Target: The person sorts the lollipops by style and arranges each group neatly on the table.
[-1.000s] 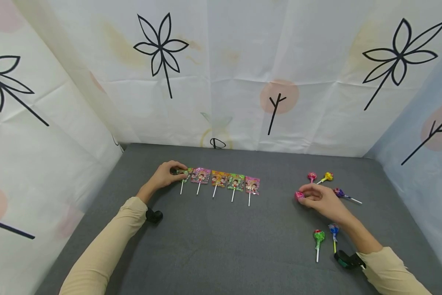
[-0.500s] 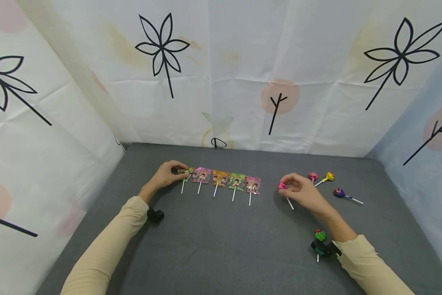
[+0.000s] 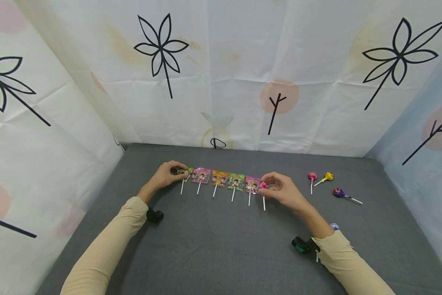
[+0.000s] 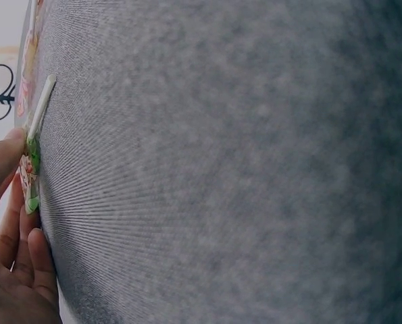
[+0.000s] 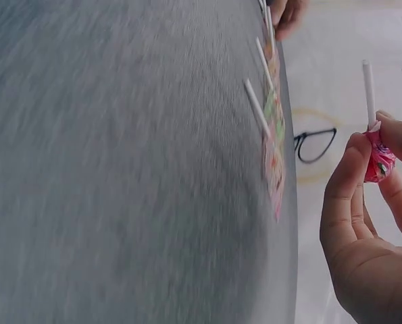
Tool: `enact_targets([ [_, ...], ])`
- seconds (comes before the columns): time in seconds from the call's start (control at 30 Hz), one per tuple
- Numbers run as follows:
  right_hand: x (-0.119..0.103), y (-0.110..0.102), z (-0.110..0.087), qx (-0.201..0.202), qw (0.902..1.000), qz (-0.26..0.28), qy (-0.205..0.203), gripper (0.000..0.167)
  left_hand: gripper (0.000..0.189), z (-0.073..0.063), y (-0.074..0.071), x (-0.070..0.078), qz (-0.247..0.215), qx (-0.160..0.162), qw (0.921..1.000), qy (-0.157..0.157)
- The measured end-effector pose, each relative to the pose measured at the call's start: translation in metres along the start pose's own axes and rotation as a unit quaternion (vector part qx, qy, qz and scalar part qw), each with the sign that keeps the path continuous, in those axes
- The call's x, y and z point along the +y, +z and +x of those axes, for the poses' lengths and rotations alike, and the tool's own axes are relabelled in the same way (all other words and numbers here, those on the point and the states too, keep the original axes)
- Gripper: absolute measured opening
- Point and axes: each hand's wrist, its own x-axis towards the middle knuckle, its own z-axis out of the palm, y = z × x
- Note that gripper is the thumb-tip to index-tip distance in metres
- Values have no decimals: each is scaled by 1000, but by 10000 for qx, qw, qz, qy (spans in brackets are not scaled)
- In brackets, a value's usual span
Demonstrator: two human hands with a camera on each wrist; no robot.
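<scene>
My left hand (image 3: 166, 175) pinches the green flat-wrapped lollipop (image 4: 32, 162) between thumb and fingers, at the left end of a row on the grey table. Along the row lie a purple-pink flat lollipop (image 3: 200, 175), an orange one (image 3: 219, 178), a green one (image 3: 236, 182) and a pink one (image 3: 252, 184), sticks toward me. My right hand (image 3: 287, 192) pinches a round pink lollipop (image 5: 380, 162) by its wrapped head, just right of the row's pink one. In the right wrist view its white stick points up, and it appears held above the cloth.
On the right lie a round pink lollipop (image 3: 312, 175), a yellow one (image 3: 329, 176) and a purple one (image 3: 338, 192). A blue one (image 3: 334, 226) is mostly hidden behind my right wrist. Patterned white cloth (image 3: 235, 73) walls the table's back and sides.
My right hand has carried the round pink lollipop leftward from the loose ones to the row's right end, its stick now toward me. My left hand has stayed at the green lollipop.
</scene>
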Motion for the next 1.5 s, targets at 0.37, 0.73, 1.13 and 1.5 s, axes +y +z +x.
enact_targets([
  [0.37, -13, 51, 21, -521, 9963, 677, -43, 37, 24, 0, 0, 1, 25, 3, 10000, 7],
  [0.73, -28, 126, 39, -1129, 9906, 640, -438, 26, 25, -1, 0, 3, 7, 31, 10000, 16],
  [1.13, -27, 186, 54, -1070, 9904, 845, -233, 24, 25, 1, -1, 2, 24, 89, 10000, -36],
  [1.5, -21, 213, 64, -631, 9972, -7, -398, 23, 25, 0, 0, 4, 56, 63, 10000, -15],
])
